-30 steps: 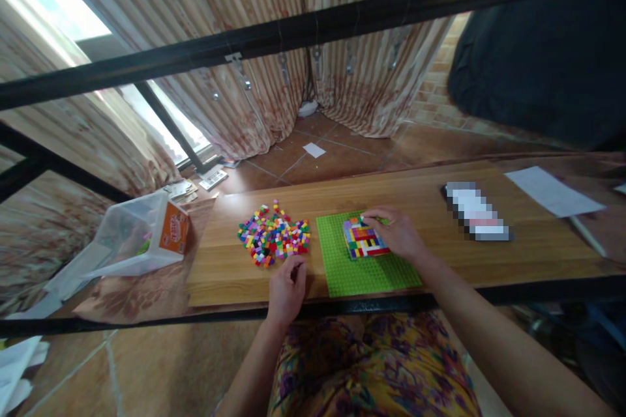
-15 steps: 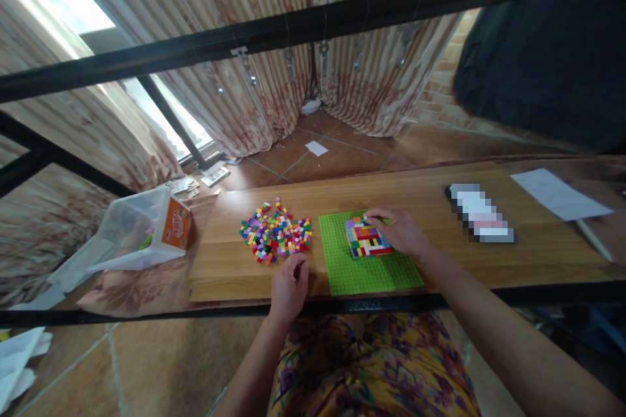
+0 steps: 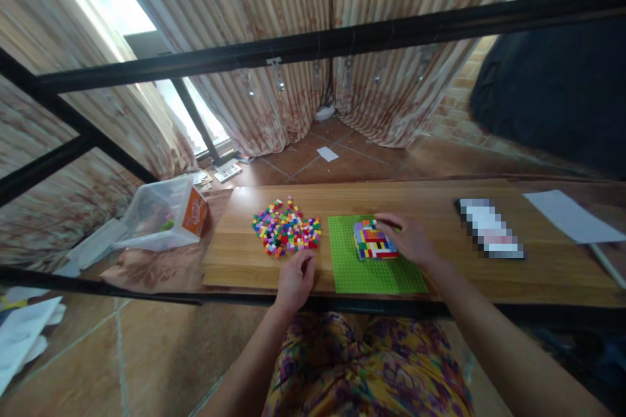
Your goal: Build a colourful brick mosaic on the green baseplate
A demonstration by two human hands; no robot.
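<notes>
A low block of many-coloured toy bricks (image 3: 375, 244) stands on a green studded baseplate (image 3: 342, 273). My right hand (image 3: 405, 240) reaches over its far right corner from the right, thumb and forefinger closed at the top edge. Any small brick between those fingertips is too tiny to make out. On the left lies a loose heap of small bricks (image 3: 288, 228) in many colours. Close to the heap's near edge, my left hand (image 3: 296, 279) rests on the table with its fingers curled; what they may hold is hidden.
Left of the wooden board (image 3: 225, 260) a clear plastic tub (image 3: 163, 212) with an orange label lies tipped. To the right are a phone (image 3: 491, 228) with a blurred screen and a sheet of paper (image 3: 574, 216). A black metal bar (image 3: 313, 49) crosses beyond the table.
The whole view has shifted slightly, so everything appears further right. My right hand stays at the far edge of the brick block, and my left hand keeps its curled pose beside the heap.
</notes>
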